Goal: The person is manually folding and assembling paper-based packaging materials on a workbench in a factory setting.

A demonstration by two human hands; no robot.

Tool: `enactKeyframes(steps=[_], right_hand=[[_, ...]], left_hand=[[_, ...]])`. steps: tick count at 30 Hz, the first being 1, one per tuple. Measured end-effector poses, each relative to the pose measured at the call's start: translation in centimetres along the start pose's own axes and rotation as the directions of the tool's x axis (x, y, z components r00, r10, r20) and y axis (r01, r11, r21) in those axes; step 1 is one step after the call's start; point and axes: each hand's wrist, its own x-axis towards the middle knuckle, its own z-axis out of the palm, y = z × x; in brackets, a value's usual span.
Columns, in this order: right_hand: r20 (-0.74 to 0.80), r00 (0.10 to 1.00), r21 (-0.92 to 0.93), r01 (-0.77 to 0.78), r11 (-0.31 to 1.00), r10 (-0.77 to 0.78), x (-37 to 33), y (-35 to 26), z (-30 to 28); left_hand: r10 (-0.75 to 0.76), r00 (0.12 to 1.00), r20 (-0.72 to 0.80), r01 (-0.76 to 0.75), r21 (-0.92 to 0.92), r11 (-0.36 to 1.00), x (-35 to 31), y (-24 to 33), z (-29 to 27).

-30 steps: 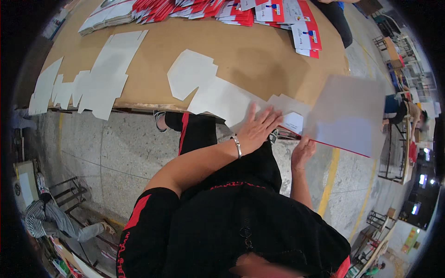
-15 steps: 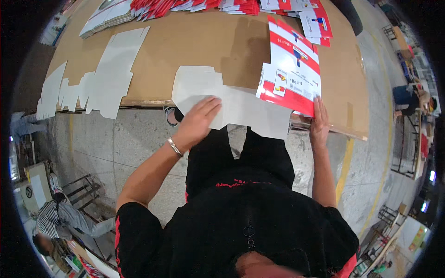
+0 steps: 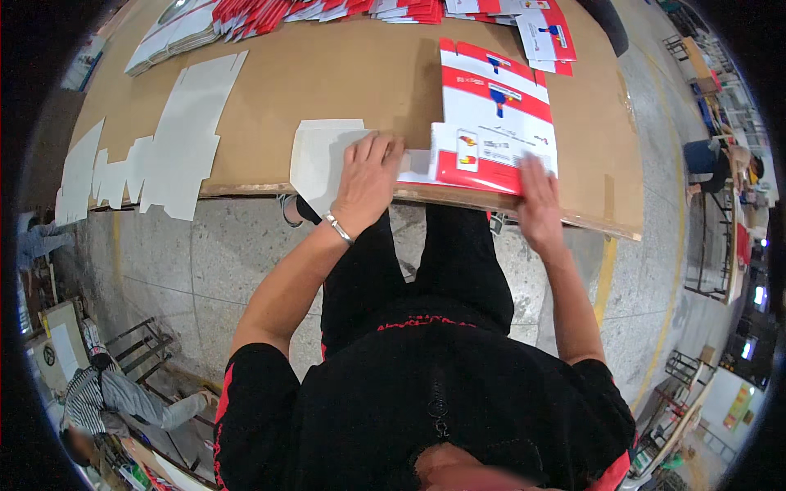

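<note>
A flat cardboard carton blank, white inside and red and white printed outside, lies along the table's near edge. My left hand [image 3: 370,178] presses on its plain white part [image 3: 318,155], fingers bent and close together over a fold. At the right, a printed panel [image 3: 498,110] is turned over with its printed face up. My right hand [image 3: 539,200] rests on that panel's lower right corner, fingers stretched out and slightly blurred. What lies under my left fingers is hidden.
Unfolded white blanks [image 3: 176,143] lie at the table's left, partly over its edge. A stack of cartons [image 3: 168,41] and several red and white cartons [image 3: 327,10] line the far side. More printed cartons [image 3: 547,37] lie far right. Another person [image 3: 110,393] is at lower left.
White panels that hung over the near edge have been folded up onto the table. The printed panel has shifted left and lies flatter. My left hand has moved right, my right hand left.
</note>
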Motion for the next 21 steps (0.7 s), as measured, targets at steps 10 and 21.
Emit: enactKeyframes(steps=[10, 21], right_hand=[[0.174, 0.982, -0.138, 0.103, 0.985, -0.078, 0.8, -6.3, 1.1], [0.137, 0.990, -0.124, 0.051, 0.991, -0.034, 0.5, -7.3, 1.8]], left_hand=[[0.128, 0.941, 0.314, -0.241, 0.355, 0.903, -5.1, -2.7, -7.4], [-0.736, 0.565, -0.373, 0.099, -0.854, 0.510, -3.2, -4.6, 0.2]])
